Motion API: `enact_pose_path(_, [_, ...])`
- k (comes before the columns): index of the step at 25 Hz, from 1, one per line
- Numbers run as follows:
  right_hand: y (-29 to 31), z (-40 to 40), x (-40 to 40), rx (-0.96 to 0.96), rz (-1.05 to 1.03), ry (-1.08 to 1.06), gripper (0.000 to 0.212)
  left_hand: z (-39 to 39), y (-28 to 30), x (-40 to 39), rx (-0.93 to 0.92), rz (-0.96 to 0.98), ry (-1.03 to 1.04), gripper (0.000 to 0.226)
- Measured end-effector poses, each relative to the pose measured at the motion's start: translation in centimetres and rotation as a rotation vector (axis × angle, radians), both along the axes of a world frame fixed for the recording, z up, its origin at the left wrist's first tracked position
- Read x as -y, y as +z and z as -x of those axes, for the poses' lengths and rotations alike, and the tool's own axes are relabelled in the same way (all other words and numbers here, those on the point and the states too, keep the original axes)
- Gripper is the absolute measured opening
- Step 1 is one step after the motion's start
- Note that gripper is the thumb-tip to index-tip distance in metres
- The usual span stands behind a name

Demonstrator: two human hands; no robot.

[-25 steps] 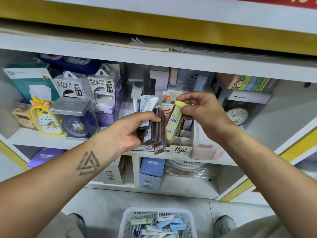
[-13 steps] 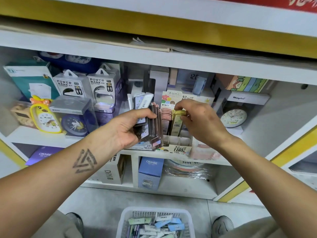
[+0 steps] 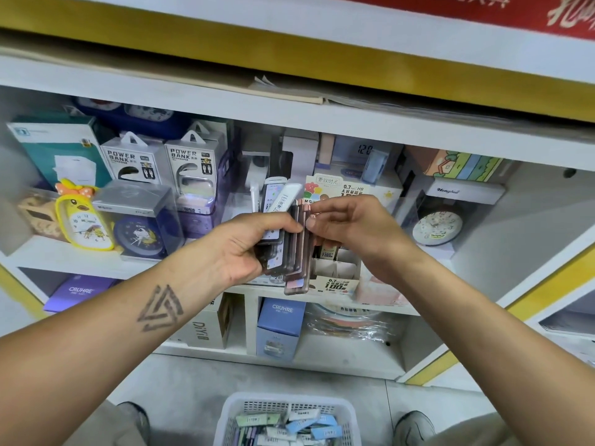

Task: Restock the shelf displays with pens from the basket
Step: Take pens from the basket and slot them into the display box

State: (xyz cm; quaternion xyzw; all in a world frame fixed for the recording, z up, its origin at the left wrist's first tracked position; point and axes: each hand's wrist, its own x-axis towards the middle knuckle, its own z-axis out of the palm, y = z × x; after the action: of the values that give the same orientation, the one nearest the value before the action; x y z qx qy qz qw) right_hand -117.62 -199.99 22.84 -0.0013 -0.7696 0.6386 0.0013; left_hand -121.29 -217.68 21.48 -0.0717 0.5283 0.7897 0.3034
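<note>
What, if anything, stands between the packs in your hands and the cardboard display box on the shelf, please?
Nothing visible does. The left hand grips the stack of packs, the right hand pinches its outermost pack, and the display box sits open directly behind.

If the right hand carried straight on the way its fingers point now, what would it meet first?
Most likely the stack of slim packs held in the left hand; the right hand points leftward, its fingers already at the outermost pack's top edge.

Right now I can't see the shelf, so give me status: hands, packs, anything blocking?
Left hand grips the stack of slim packs. Right hand pinches the stack's top edge. Display box directly behind, unobstructed. Basket below, stocked.
</note>
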Motion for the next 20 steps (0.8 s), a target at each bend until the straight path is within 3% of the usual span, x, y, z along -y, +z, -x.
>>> enact_pose_path(6, [0.7, 0.2, -0.5, 0.018, -0.001, -0.081, 0.014, 0.3, 0.0, 0.7, 0.015, -0.030, 0.037, 0.024])
enact_pose_path(10, [0.7, 0.2, 0.9, 0.108, -0.083, -0.005, 0.014, 0.2, 0.1, 0.6, -0.035, -0.009, 0.038, 0.029])
enact_pose_path(17, [1.3, 0.2, 0.2, 0.123, 0.118, -0.098, 0.017, 0.6, -0.1, 0.7, 0.008, -0.018, 0.127, 0.016])
enact_pose_path(20, [1.4, 0.1, 0.0, 0.080, 0.111, -0.100, 0.014, 0.6, 0.0, 1.0, 0.027, -0.025, 0.135, 0.015])
